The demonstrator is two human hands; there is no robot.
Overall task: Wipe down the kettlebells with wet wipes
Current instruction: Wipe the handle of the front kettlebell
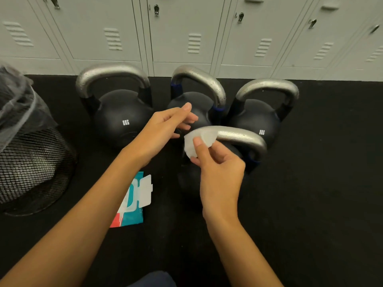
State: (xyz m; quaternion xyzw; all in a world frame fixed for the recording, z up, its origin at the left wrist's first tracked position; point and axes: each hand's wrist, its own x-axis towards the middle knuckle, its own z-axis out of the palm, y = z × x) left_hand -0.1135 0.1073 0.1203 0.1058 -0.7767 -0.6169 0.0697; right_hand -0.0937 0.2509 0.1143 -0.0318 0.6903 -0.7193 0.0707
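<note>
So, grey lockers [182, 27] run along the back, and black floor [310, 204] fills everything below them. At the left there's a black mesh bin [35, 162] with a clear liner. Four kettlebells sit on the floor: a left kettlebell [122, 119] marked 8KG, a middle kettlebell [192, 104] with blue at the handle base, a right kettlebell [257, 123] also marked 8KG, all three in a row near the lockers, and a near kettlebell [238, 139] just in front of the middle and right ones. Next to the near one, partly under the left forearm, lies a teal wipes pack [134, 206] with its white lid flipped open. The right hand [219, 172] has its fingers pinched on a white wipe [199, 139], pressed on the left end of the near kettlebell's handle. The left hand [165, 127] hovers just above that, fingers loosely apart, holding nothing I can see.
</note>
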